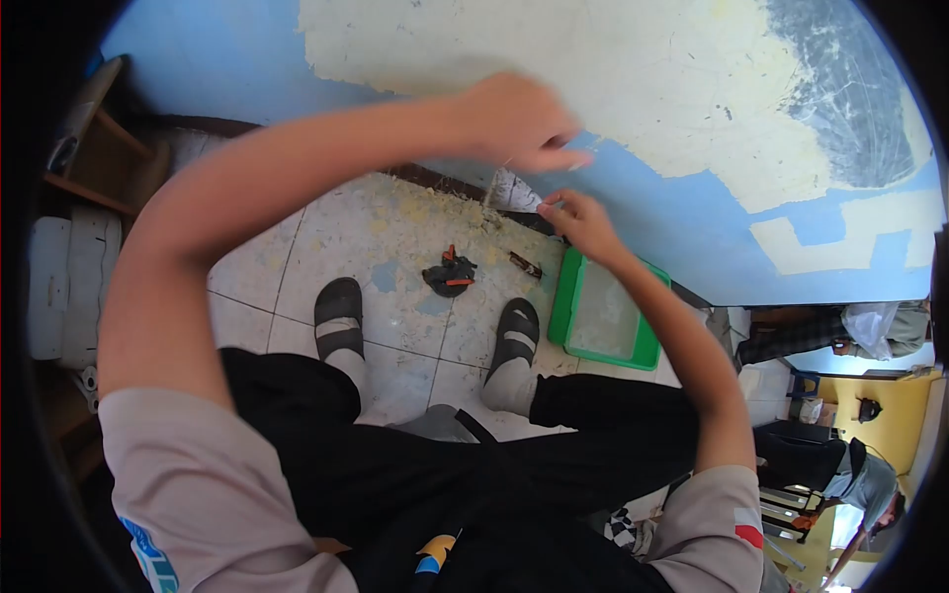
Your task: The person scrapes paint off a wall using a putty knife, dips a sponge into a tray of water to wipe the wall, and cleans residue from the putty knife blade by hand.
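Observation:
My left hand (516,124) is raised in front of the wall, blurred by motion. Its fingers are curled; anything inside them is hidden. Below it and to the right, my right hand (585,225) pinches the corner of a whitish, dark-marked sheet-like piece (514,192), perhaps paper, at the foot of the wall. The wall (554,49) has blue paint with large bare cream patches. Pale flakes (435,210) lie scattered on the tiles beneath.
A green tray (560,316) stands by my right foot. Between my feet lies a dark object with orange parts (450,274), near a small brown piece (525,264). Wooden furniture (94,148) is at left. Other people (875,484) are at the far right.

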The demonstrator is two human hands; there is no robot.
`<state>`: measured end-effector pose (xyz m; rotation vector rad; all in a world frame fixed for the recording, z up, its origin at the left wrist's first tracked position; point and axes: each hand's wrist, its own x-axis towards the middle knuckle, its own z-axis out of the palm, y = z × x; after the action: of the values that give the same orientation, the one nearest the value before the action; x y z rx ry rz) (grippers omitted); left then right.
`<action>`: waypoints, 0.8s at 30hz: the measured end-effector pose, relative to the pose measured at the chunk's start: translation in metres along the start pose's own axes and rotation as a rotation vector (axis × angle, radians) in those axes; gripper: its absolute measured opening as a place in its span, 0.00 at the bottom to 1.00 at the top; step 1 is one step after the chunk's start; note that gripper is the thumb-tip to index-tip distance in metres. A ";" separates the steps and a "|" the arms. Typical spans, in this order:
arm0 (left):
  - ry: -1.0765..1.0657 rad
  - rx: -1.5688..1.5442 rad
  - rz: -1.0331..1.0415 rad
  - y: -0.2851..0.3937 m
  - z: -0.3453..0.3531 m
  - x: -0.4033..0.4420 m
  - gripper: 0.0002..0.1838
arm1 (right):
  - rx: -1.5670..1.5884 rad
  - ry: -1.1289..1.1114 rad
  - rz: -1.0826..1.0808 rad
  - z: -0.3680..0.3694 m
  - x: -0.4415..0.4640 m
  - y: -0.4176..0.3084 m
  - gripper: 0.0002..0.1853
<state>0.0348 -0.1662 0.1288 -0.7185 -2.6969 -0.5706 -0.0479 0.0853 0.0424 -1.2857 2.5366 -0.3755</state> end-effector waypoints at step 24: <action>-0.446 -1.118 -1.288 -0.027 0.140 -0.206 0.16 | -0.044 0.062 0.086 0.244 -0.011 -0.046 0.27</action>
<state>0.1676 -0.2103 -0.0792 1.0421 -2.6835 -2.4821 0.0787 0.0423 -0.1668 -1.1932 2.6554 -0.3476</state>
